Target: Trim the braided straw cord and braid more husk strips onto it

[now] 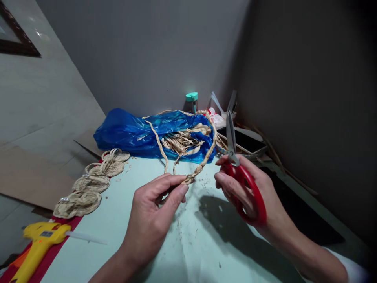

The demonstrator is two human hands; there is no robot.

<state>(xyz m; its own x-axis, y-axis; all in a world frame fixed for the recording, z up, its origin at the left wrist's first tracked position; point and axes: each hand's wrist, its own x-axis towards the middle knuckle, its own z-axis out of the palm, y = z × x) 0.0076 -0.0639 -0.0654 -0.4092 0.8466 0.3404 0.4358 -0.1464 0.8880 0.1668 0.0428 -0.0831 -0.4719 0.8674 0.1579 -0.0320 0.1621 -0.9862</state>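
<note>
Between thumb and fingers, my left hand (154, 214) pinches a braided straw cord (203, 163) above the table. From the pinch, the cord curves up and to the right over a blue plastic bag (126, 131). My right hand (250, 188) is closed round the red handles of a pair of scissors (231, 137), with the blades pointing up and looking closed. The scissors are apart from the cord, to its right. Dry straw strands (179, 142) show in the bag's opening.
Several woven straw slippers (91, 182) line the table's left edge. A yellow glue gun (44, 234) with a clear glue stick lies at front left. Behind are a teal-capped container (192, 96) and a phone (247, 141). A dark flat panel (306, 212) lies right; walls close off the back.
</note>
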